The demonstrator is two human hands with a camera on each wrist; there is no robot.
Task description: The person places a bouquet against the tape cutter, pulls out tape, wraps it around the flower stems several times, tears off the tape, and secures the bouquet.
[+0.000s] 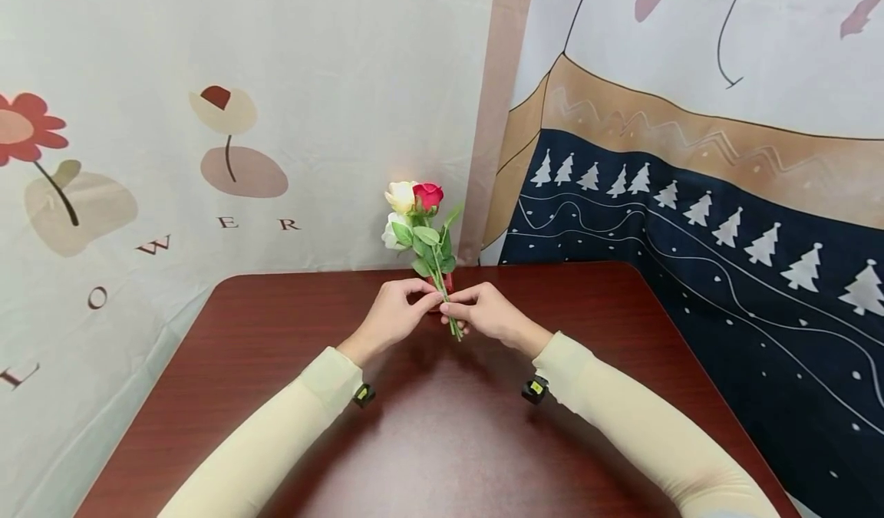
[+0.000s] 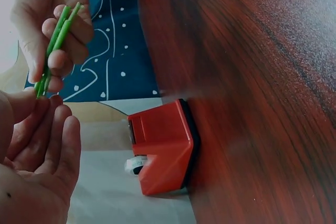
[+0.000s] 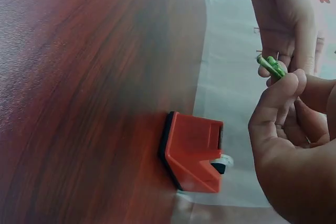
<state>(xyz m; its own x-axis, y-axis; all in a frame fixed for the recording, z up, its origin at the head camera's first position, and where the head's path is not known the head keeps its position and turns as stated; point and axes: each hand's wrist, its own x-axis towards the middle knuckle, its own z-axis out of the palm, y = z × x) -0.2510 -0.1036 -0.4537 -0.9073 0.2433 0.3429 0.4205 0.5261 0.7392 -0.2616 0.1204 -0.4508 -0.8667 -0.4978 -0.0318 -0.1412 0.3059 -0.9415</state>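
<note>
Both hands meet on a small bunch of roses above the table. In the head view the blooms are a red rose (image 1: 428, 196), a cream rose (image 1: 400, 196) and a white rose (image 1: 395, 232), with green leaves below them. My left hand (image 1: 395, 312) pinches the green stems (image 2: 58, 40) between thumb and fingertips. From the other side my right hand (image 1: 492, 315) pinches the same stems slightly lower, their cut ends poking out past its fingers. The wrist views show only the stem ends; the blooms are outside them.
Behind the stems a red tape dispenser (image 2: 167, 145) with a roll of tape stands on the brown table (image 1: 442, 426), close to its far edge. Printed cloths hang beyond the table: a pale one (image 1: 345, 119) at the left and back, a dark blue one (image 1: 691, 288) at the right.
</note>
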